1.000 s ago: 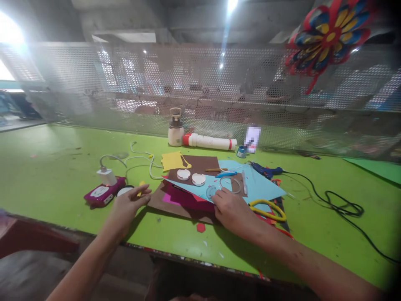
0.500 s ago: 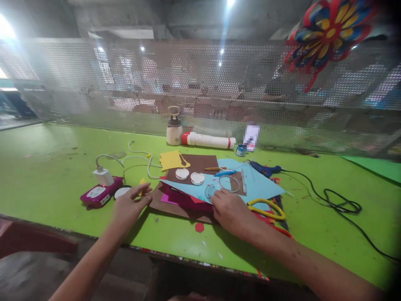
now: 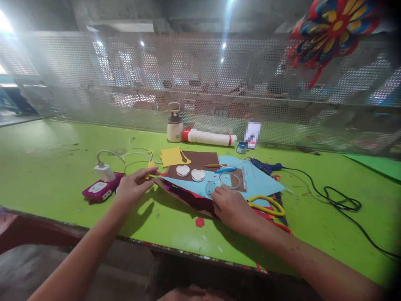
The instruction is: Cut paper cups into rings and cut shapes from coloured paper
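My left hand point(image 3: 136, 184) pinches the left corner of a brown sheet point(image 3: 175, 196), raised off the table at the bottom of a paper stack. My right hand point(image 3: 233, 207) is closed on the stack's front edge, over the light blue paper point(image 3: 205, 184). Magenta and red sheets show between the layers. Two white round lids point(image 3: 182, 170) rest on top of the pile, with a clear ring point(image 3: 212, 189), a larger ring point(image 3: 230, 182) and a blue pen point(image 3: 225, 170). Yellow scissor handles point(image 3: 266, 205) lie beside my right hand.
A magenta power socket point(image 3: 102, 190) with a white charger point(image 3: 105, 171) is at left. Behind the stack are yellow paper point(image 3: 173, 157), a bottle point(image 3: 174, 129) and a white tube point(image 3: 209, 138). A blue glue gun point(image 3: 265, 166) trails a black cord. A red hexagon point(image 3: 199, 222) lies in front.
My left hand has moved right and slightly up to the stack and lifted the brown sheet's left corner. My right hand has stayed at the front edge.
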{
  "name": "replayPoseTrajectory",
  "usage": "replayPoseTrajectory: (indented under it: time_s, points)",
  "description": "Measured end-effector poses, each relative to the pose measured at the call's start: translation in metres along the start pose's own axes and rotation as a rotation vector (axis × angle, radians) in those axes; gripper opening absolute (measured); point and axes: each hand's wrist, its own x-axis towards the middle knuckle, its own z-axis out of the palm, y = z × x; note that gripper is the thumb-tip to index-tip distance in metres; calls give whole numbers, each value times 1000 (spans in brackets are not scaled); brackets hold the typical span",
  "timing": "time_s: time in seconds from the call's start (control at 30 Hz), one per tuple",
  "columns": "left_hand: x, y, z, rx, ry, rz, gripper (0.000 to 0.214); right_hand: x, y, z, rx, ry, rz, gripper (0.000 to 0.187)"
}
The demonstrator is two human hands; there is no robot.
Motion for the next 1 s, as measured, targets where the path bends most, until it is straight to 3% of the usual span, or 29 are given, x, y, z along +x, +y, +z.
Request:
replayPoseTrajectory:
  time_s: [0.2,0.43,1.0]
  points:
    - [12,-12,1,-87,-176,163,53,0,1,1,15,-3,-1,15]
    - [14,-24,-4,4,-236,212,52,-4,2,-1,20,-24,-17,14]
    - [48,-7,1,-64,-284,82,47,-18,20,0,164,30,-37,18]
